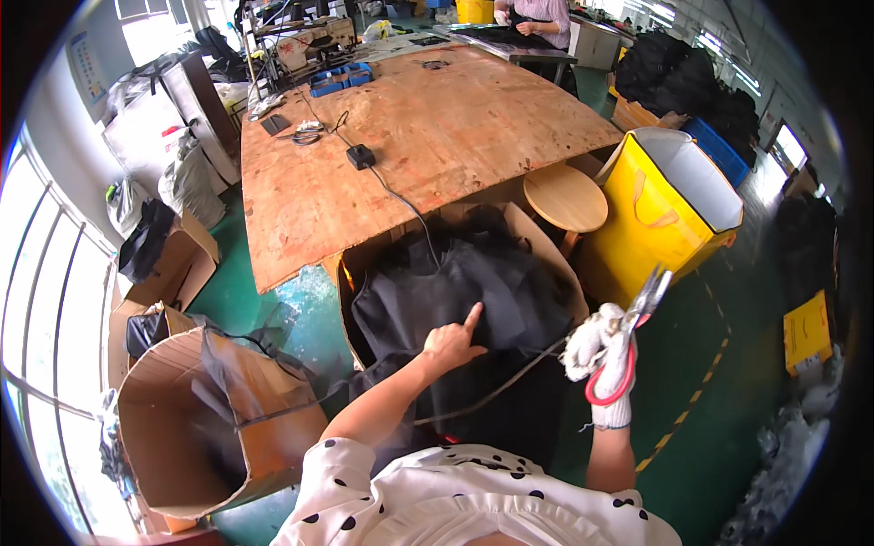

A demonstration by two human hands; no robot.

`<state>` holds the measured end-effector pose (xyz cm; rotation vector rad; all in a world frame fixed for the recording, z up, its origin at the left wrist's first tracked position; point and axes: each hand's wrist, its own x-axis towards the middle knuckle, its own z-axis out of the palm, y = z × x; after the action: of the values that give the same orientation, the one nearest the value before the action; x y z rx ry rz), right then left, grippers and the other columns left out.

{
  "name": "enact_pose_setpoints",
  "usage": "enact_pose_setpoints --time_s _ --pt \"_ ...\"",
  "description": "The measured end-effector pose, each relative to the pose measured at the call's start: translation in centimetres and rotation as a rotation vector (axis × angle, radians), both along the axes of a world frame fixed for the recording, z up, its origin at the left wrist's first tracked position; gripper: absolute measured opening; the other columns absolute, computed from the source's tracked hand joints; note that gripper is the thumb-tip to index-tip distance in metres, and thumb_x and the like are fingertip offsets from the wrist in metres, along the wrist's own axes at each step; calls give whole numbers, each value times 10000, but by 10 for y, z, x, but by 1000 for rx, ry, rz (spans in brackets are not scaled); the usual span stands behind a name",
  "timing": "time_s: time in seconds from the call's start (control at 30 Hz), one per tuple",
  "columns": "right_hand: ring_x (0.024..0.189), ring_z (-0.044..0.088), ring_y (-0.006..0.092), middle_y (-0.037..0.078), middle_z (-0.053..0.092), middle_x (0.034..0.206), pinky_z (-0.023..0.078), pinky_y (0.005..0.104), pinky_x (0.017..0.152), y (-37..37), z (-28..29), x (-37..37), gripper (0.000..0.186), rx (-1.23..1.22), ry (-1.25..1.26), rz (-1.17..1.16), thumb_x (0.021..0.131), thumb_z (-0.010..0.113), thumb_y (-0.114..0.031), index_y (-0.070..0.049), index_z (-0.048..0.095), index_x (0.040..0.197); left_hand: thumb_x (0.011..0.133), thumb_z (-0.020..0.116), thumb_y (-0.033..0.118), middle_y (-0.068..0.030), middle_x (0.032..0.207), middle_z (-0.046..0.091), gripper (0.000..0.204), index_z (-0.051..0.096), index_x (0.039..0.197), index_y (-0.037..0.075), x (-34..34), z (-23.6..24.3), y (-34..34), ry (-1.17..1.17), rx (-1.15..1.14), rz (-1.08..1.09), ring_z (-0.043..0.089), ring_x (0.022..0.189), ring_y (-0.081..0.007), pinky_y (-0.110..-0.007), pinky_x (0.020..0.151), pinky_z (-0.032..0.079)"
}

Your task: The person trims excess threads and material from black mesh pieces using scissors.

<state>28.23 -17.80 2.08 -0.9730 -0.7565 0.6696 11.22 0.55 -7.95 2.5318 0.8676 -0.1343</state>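
Black fabric (464,291) lies heaped in a cardboard box (344,305) in front of me and hangs down over its near side. Bare and palm down, my left hand (449,346) is over this cloth, its index finger and thumb stretched out; I see nothing in it. My right hand (603,350) wears a white knit glove and is closed around scissors (612,387) with red handles, the metal blades pointing up and away. A thin dark strap (510,380) runs from the cloth near my lap up to the gloved fingers.
A wooden table (437,127) beyond the box bears a black adapter (360,157) with a cord. A round stool (566,197) and a yellow bag (655,218) stand right. An open carton (182,409) is at left. Another person (537,23) works at the back.
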Motion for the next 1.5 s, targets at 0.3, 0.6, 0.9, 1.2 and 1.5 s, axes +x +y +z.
enact_pose_setpoints --time_s 0.3,0.6,0.9,1.2,1.5 --pt "593 443 126 -4 436 727 419 286 536 26 39 54 335 232 108 3 915 466 -426 -113 483 1031 787 622 445 -152 970 655 720 303 1394 224 -55 -131 52 179 -63 151 634 926 -311 -414 789 513" --pt "545 406 129 7 407 665 325 253 395 21 70 49 427 166 153 -291 854 541 -465 -128 463 1104 818 547 235 -198 1123 598 335 616 1115 95 -10 -223 82 112 -231 248 575 1063 -339 -417 881 490" --pt "353 421 230 89 436 498 361 357 284 49 91 -21 196 -53 141 -344 888 452 -270 -157 406 734 823 531 149 -156 1039 644 221 662 973 52 21 -332 117 175 -256 279 621 991 -301 -375 823 521" --pt "552 474 193 71 491 717 434 320 469 34 48 -46 176 -99 224 -37 871 546 -246 -110 467 952 827 521 142 -146 1004 657 201 671 930 57 9 -267 118 224 -251 128 637 959 -286 -357 793 531" --pt "463 429 174 48 418 563 387 305 446 15 63 -69 134 -24 184 98 884 509 -155 -99 403 823 819 547 230 -166 863 664 269 614 1021 66 -52 -61 59 77 53 193 659 817 -316 -410 701 529"
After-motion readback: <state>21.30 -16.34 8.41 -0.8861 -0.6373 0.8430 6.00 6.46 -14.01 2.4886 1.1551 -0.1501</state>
